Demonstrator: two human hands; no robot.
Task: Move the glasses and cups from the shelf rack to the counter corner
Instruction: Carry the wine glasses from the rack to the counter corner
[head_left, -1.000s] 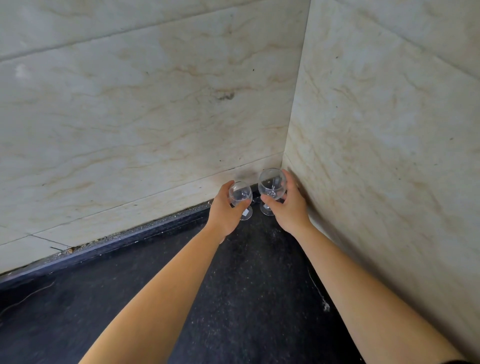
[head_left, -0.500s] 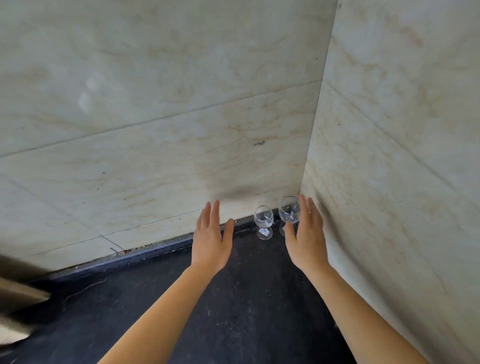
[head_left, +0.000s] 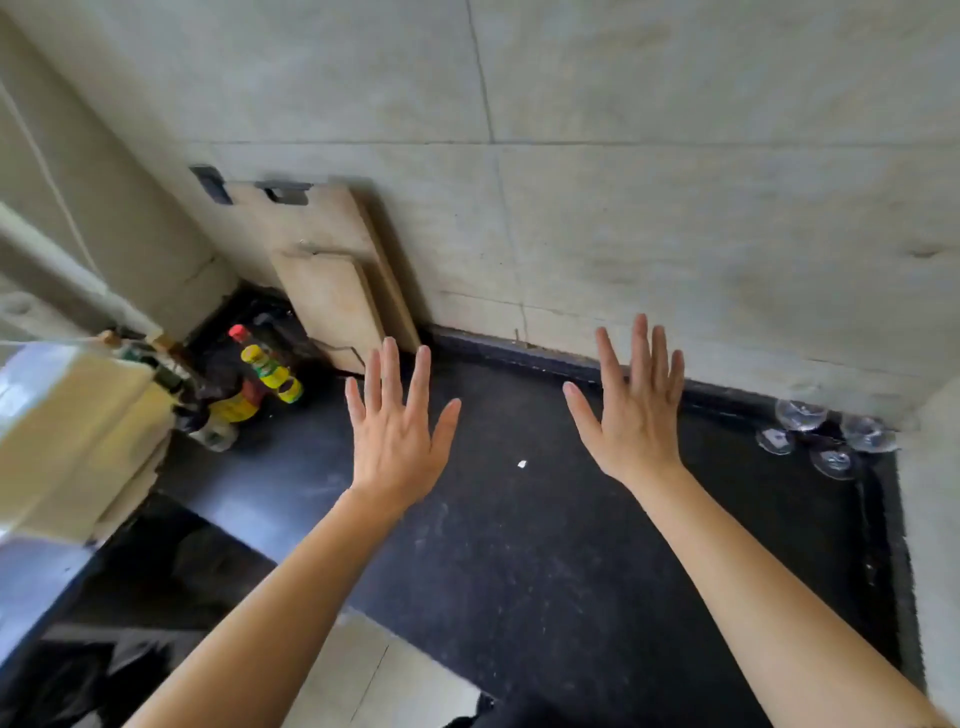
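Wall: pale marbled tiles with thin seams.
Cutting boards: two wooden boards, the smaller in front, upright and leaning on the wall.
Bottles: a cluster just left of the boards; one has a red cap, another a yellow cap.
Pale block: blurred, far left, nature unclear.
White scrap: a small fleck, well right of the bottles.

Two clear stemmed glasses stand in the far right corner of the black counter, each on its round foot. The left glass is close to the back wall. The right glass is just beside it, near the side wall. Both look empty. Blur smears their outlines, so whether they touch cannot be told.
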